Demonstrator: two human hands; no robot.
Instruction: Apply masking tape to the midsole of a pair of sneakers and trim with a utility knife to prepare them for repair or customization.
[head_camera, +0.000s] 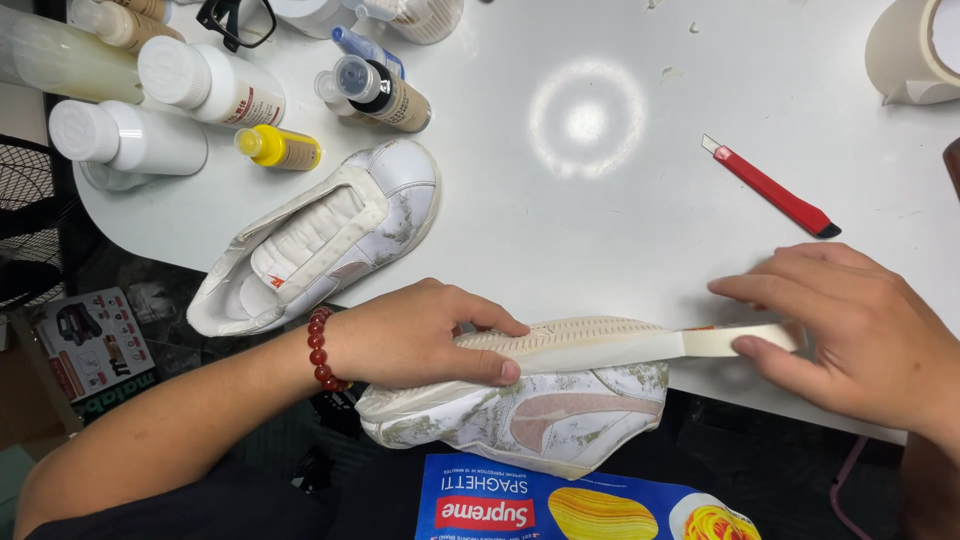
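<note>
My left hand (415, 335), with a red bead bracelet on the wrist, presses down on a white shoe (540, 415) that lies on its side at the table's near edge, sole facing the table. A strip of cream masking tape (640, 345) runs along the sole's edge. My right hand (850, 335) pinches the free end of that tape and holds it out to the right. A second white shoe (320, 235), its opening and sole edge covered in tape, lies on the table (600, 220) to the left.
A red utility knife (775, 190) lies right of centre. A tape roll (915, 50) sits at the far right corner. Several bottles (210, 85) and black glasses (240, 20) crowd the far left. A blue printed packet (570, 510) lies below the held shoe.
</note>
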